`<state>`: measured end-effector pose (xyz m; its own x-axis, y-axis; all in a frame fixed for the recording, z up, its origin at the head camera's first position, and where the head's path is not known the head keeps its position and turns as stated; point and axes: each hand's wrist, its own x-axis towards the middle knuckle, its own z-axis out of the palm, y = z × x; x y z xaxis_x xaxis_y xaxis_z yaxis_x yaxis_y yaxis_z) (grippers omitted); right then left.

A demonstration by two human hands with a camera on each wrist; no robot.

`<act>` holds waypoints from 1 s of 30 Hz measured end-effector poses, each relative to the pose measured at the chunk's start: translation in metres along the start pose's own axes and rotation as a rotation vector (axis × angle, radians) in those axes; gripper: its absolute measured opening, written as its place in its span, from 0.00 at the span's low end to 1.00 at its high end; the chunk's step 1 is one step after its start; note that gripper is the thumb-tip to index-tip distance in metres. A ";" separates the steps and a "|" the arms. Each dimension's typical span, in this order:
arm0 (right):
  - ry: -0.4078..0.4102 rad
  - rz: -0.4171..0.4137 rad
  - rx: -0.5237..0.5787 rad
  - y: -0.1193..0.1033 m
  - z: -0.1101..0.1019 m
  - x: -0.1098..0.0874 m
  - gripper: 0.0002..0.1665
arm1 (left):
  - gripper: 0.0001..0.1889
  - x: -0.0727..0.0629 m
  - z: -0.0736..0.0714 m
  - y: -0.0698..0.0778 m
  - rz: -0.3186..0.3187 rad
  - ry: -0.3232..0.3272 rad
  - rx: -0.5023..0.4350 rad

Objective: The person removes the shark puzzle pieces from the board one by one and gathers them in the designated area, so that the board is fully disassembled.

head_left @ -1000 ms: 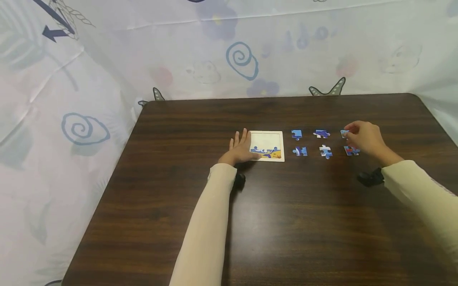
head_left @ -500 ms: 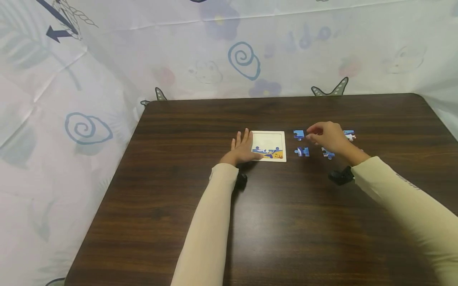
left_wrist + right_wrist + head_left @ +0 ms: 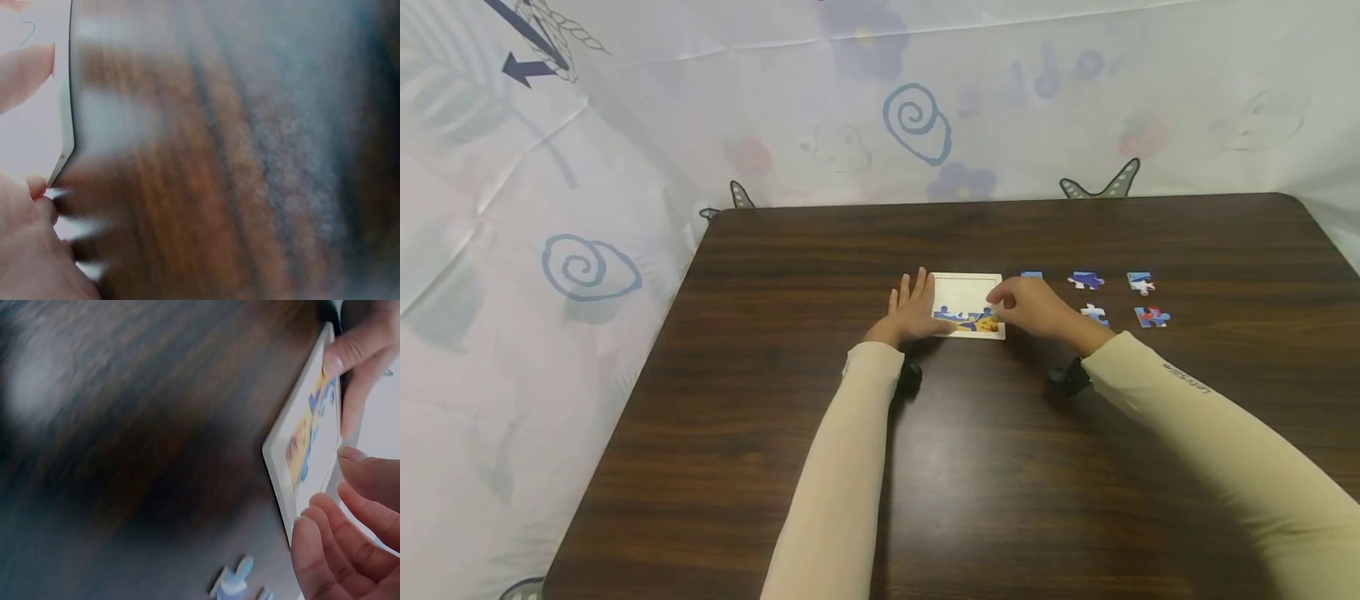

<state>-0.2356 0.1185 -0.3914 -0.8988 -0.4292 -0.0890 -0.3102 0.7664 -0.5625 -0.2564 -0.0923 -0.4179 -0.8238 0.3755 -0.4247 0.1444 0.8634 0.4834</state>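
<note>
A small wooden puzzle tray [image 3: 962, 292] lies on the table, with a row of blue and yellow jigsaw pieces [image 3: 983, 322] along its near edge. My left hand [image 3: 907, 320] rests on the tray's left side, fingers spread and thumb over the near rim. At the right edge is my right hand [image 3: 1036, 305], its fingers loosely curled and fingertips close over the inlaid pieces. In the right wrist view, a gap shows between thumb [image 3: 365, 469] and fingers, with nothing visible in it. The left wrist view catches the tray's corner [image 3: 65, 134] beside the left hand.
Right of the tray several loose jigsaw pieces lie in two rows, among them a purple one [image 3: 1086, 281], a light blue one [image 3: 1141, 282] and a red-and-blue one [image 3: 1152, 317]. The right hand partly covers the nearest. A printed curtain [image 3: 820, 108] hangs behind the dark table [image 3: 775, 400].
My right hand has left the far right loose piece, which stays on the table, and moved left across the rows to the tray. The left hand has stayed on the tray.
</note>
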 end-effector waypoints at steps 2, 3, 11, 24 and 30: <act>-0.007 0.000 -0.007 -0.002 0.004 0.003 0.17 | 0.52 0.000 0.000 0.000 -0.002 0.000 0.001; -0.011 0.006 -0.016 -0.002 0.006 0.005 0.18 | 0.52 0.001 0.000 0.000 -0.003 0.000 0.000; 0.006 -0.046 -0.112 -0.003 0.017 0.010 0.20 | 0.52 0.001 0.001 0.000 -0.007 0.007 -0.019; 0.001 -0.042 -0.115 -0.002 0.019 0.013 0.18 | 0.52 0.003 0.002 -0.001 -0.017 0.001 -0.026; 0.011 -0.027 -0.101 -0.001 0.018 0.014 0.15 | 0.52 0.004 0.001 -0.001 -0.022 -0.001 -0.022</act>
<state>-0.2421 0.1026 -0.4070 -0.8927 -0.4459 -0.0656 -0.3638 0.7988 -0.4791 -0.2590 -0.0913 -0.4212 -0.8259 0.3568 -0.4365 0.1137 0.8637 0.4909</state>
